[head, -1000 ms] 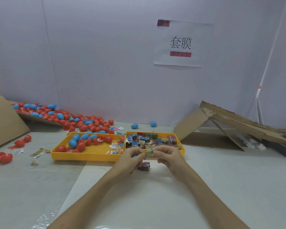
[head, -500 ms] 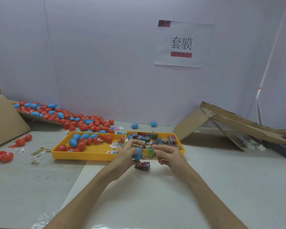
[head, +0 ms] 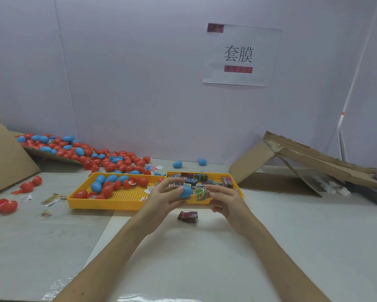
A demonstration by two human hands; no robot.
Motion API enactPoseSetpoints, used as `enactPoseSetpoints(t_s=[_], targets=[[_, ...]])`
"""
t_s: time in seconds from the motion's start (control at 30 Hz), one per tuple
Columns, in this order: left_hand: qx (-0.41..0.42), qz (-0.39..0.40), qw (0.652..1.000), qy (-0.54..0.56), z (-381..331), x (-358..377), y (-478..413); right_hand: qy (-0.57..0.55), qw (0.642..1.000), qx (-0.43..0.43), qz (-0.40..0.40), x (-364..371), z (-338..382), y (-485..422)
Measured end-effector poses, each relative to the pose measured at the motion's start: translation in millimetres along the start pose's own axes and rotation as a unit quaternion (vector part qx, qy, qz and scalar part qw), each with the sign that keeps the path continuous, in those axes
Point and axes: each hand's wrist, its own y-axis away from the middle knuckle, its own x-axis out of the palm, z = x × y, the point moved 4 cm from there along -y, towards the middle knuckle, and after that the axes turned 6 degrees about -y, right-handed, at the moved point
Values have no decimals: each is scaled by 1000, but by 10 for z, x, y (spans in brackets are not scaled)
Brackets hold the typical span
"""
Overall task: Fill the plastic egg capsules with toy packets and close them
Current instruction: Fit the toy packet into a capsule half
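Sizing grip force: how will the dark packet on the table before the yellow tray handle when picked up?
Probably floppy: the dark packet lies crumpled. Likely light, a small glossy wrapper, so maybe slippery. Unlikely to roll; it rests flat-sided on the table.

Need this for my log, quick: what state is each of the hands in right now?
Left hand: closed, holding a blue egg capsule.
Right hand: closed, pinching a green toy packet.

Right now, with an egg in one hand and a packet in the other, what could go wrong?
The green packet pinched in the right hand looks nearly as wide as the blue egg in the left hand; it may jam. The dark packet loose below the hands could be knocked.
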Motion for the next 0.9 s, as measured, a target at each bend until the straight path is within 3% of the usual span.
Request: enactPoseSetpoints(t_s=[0.27, 0.7, 0.9], targets=[[-30, 26, 999, -25, 51, 53, 14, 6, 999, 1, 41, 32, -7, 10], [-35, 31, 998, -37, 53, 54, 25, -8, 1000, -3, 18, 22, 13, 6], [-38, 43, 997, -44, 75, 50, 29, 17, 999, 6, 43, 56, -1, 29]])
